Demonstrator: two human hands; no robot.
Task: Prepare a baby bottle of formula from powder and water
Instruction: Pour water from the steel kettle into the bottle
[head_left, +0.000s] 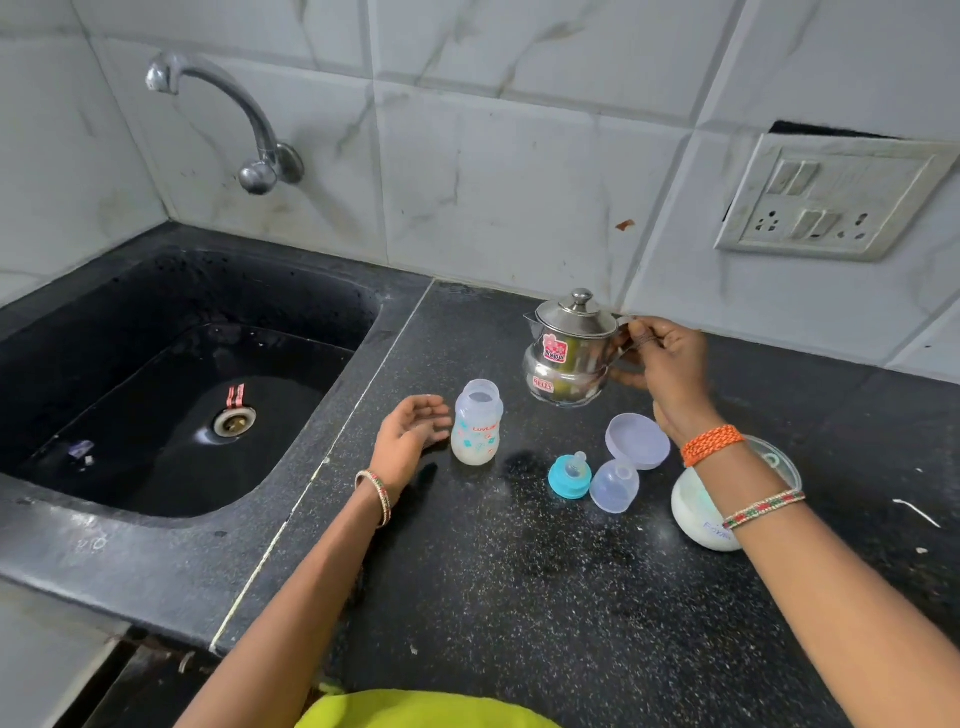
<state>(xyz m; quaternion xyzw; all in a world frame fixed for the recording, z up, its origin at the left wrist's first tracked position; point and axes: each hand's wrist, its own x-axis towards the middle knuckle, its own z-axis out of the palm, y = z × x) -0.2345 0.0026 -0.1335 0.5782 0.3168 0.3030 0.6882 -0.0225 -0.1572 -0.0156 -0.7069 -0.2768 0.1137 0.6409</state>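
Baby bottle stands uncapped on the black counter, a little white powder or liquid at its bottom; the left hand lies just beside it, palm up, fingers relaxed and holding nothing. The right hand has its fingers curled round the handle of a lidded steel kettle behind the bottle. Between the forearms lie a teal nipple ring, a clear cap and a round lid; a powder tub sits partly hidden under the right wrist. Left is the sink, with a tap above
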